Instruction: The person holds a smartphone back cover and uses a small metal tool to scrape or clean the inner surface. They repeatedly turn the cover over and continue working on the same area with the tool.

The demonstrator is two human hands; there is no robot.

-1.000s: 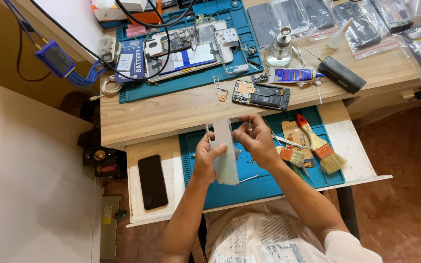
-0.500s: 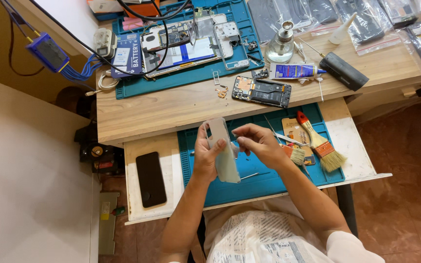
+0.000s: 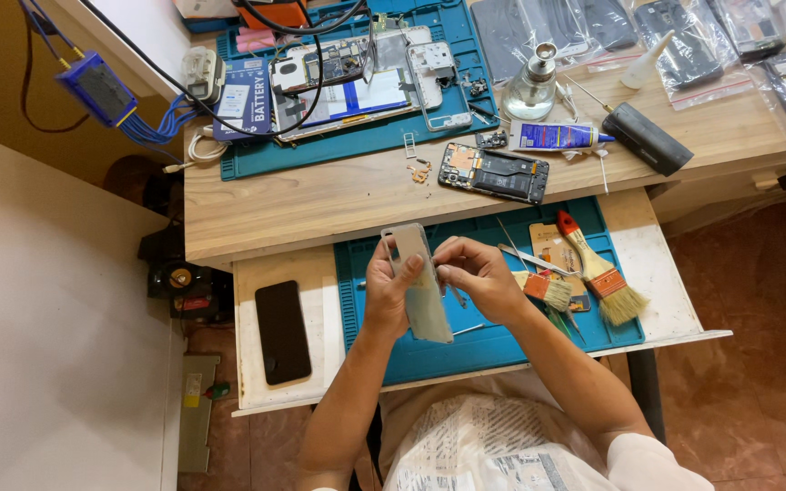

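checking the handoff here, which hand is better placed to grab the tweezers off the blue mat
Right, probably. The right hand has only its fingertips at the grey phone back cover, and the tweezers lie just beside it. The left hand grips the cover.

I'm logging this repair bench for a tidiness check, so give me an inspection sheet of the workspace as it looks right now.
Surface: wooden desk with a pull-out tray; a blue mat lies on the tray.
Job's things: grey back cover, held upright over the mat.
Clutter: black phone on the tray; two brushes and tweezers on the mat; opened phone, glue tube, glass bottle and bagged parts on the desk.
Grippers: left hand grips the cover; right hand pinches at its edge.
Cables: black leads over the upper mat; blue wires off the desk's left edge.
Surroundings: tiled floor.
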